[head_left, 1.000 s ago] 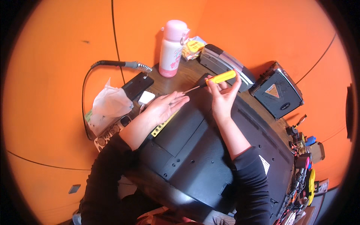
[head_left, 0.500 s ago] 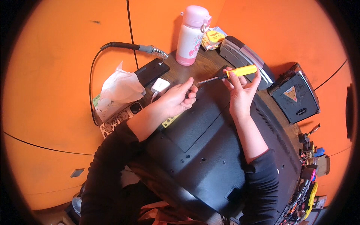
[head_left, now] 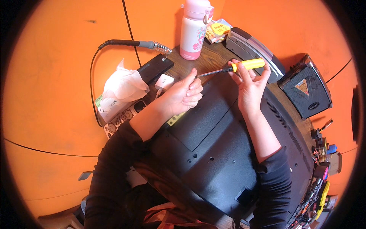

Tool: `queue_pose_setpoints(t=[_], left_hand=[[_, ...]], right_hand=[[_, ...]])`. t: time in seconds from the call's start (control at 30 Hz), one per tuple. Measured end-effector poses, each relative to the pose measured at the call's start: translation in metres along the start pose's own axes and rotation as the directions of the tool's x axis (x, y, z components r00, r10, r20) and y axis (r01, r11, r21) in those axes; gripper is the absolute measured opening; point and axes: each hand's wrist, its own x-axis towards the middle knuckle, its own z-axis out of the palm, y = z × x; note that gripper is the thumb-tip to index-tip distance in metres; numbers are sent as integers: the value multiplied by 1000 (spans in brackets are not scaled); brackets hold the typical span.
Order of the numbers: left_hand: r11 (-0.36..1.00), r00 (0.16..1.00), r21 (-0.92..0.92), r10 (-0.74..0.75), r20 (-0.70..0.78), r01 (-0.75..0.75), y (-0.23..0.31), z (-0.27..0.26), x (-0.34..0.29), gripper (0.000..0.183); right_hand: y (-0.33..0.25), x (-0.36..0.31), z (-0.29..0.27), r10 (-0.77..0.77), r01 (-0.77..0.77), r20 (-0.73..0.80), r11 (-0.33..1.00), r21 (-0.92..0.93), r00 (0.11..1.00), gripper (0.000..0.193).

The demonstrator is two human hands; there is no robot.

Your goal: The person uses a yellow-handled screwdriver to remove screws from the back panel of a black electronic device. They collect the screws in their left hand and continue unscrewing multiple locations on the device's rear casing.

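Note:
My right hand grips a screwdriver by its yellow handle, thumb and fingers around it. The metal shaft points left, its tip beside the thumb of my left hand. That left hand is closed, thumb raised and fingers curled; whatever it pinches at the tip is too small to make out. Beneath both hands lies a large black plastic casing, like the back of a screen, with screw holes, vent slots and a yellow strip of sockets partly behind my left wrist.
Behind the casing stands a pink and white bottle. To the left are a soldering iron, a tissue pack, a white charger and a patterned phone. A black speaker and various tools line the right.
The view has shifted slightly, with the casing lower and farther right. My left fingers have curled in more tightly near the screwdriver tip. The right hand keeps its grip.

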Motion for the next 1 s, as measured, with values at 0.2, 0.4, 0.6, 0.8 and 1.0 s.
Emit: queue_pose_setpoints(t=[0.2,0.4,0.6,0.8,1.0], left_hand=[[1000,1000,7,9,1,-9,-1,0,1,45],[992,991,112,78,-109,-66,-2,1,1,45],[988,984,110,126,-124,-112,-2,0,1,44],[991,989,95,105,-101,-95,-3,-1,1,43],[990,987,108,103,-126,-90,-3,1,1,43]], right_hand=[[-1,0,1,-3,3,5,1000,-14,1000,55],[-3,-5,7,-97,98,56,995,-24,994,57],[-3,-8,11,-167,170,76,985,-37,983,55],[-2,-7,9,-155,159,63,986,-49,986,53],[-3,-7,10,-141,143,59,989,-28,988,57]])
